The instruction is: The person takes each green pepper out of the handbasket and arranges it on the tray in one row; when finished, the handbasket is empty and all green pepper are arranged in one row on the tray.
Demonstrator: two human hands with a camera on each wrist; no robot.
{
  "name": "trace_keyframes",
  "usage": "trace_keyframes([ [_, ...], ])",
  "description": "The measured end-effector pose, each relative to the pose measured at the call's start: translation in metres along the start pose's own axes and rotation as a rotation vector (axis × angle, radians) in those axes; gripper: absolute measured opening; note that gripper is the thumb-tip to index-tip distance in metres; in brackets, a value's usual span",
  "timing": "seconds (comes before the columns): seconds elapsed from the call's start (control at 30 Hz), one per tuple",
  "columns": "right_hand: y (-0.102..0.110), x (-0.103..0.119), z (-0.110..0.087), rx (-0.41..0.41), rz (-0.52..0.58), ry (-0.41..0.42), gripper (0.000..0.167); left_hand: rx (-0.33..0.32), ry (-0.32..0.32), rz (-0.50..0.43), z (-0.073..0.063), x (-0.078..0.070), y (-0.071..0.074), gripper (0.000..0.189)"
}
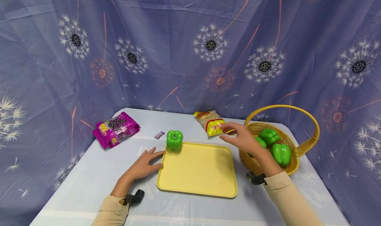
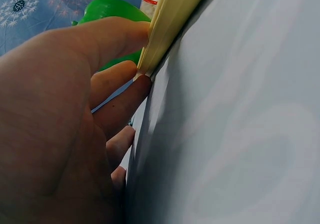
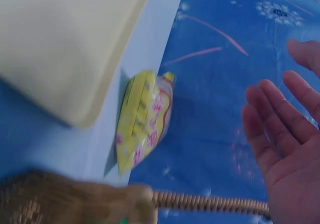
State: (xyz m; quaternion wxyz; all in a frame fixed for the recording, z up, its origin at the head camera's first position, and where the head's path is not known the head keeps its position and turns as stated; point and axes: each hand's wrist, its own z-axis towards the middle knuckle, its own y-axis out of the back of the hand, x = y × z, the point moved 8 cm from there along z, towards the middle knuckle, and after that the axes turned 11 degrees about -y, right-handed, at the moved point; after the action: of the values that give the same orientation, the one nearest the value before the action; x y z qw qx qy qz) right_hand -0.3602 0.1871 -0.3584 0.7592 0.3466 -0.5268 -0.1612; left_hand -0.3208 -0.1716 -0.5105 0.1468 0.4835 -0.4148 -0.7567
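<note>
A pale yellow tray [image 1: 197,169] lies on the table, and a green bell pepper [image 1: 174,140] stands at its far left corner. My left hand [image 1: 143,166] rests at the tray's left side, its fingertips touching the rim [image 2: 167,27] in the left wrist view. Held in the air between the tray and a wicker basket [image 1: 254,163] is my right hand [image 1: 242,138], with loosely bent fingers and nothing in them. Several green bell peppers [image 1: 281,154] lie in the basket; the right hand and forearm partly cover one of them.
A yellow and clear food bag [image 1: 210,122] lies behind the tray, near the right hand. Far left is a purple package [image 1: 117,130], with a small purple wrapped candy [image 1: 159,135] between it and the tray. The basket's tall handle [image 1: 316,130] arches up. A blue dandelion-print curtain [image 1: 166,54] hangs behind.
</note>
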Motion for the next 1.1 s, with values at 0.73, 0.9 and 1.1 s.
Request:
trace_keyframes([
  [0.73,0.081,-0.067,-0.037,-0.027,-0.194,-0.214,0.038,0.003,0.008,0.010,0.002,-0.002,0.000,0.058],
  [0.9,0.089,-0.087,-0.035,-0.032,-0.224,-0.266,0.039,0.000,0.015,0.005,0.001,-0.002,0.000,0.058],
  [1.1,0.094,-0.101,-0.032,-0.010,-0.257,-0.283,0.046,-0.001,0.011,0.006,0.001,-0.002,0.001,0.058],
])
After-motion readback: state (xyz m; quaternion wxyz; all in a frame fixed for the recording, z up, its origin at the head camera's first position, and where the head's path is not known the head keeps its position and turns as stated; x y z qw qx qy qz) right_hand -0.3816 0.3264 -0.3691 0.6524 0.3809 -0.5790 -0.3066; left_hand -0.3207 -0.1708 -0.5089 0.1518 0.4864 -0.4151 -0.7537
